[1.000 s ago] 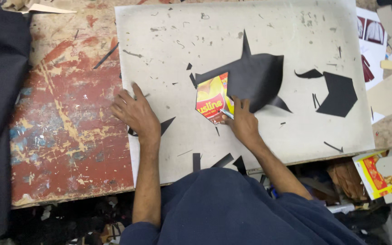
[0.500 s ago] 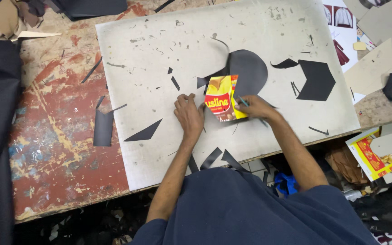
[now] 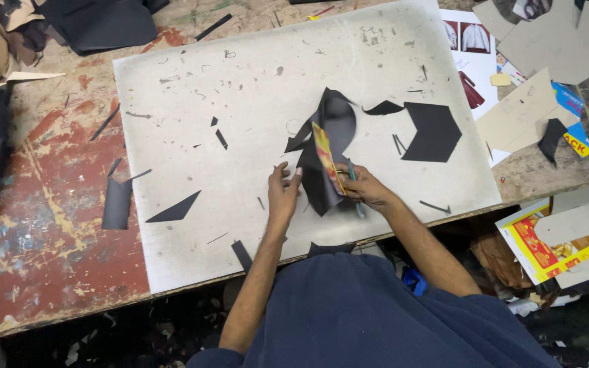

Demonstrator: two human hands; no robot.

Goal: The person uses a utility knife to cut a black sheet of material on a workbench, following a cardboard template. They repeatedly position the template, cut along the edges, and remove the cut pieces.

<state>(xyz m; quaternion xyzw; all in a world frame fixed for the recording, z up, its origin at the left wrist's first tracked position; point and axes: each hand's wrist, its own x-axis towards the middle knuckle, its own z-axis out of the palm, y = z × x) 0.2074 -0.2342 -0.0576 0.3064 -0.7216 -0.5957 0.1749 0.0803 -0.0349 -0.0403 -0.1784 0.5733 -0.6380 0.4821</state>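
the cutting board [image 3: 240, 102] is off-white, flecked with grey marks. the sheet [image 3: 328, 146] between the hands is black; the card template [image 3: 324, 158] on it is yellow and red. at 3 o'clock lies a black chevron piece [image 3: 433, 131]. the surface [image 3: 42, 225] shows worn red paint with yellow streaks.

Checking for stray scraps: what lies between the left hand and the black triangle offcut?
Head view: only bare grey cutting board between left hand and black triangle offcut.
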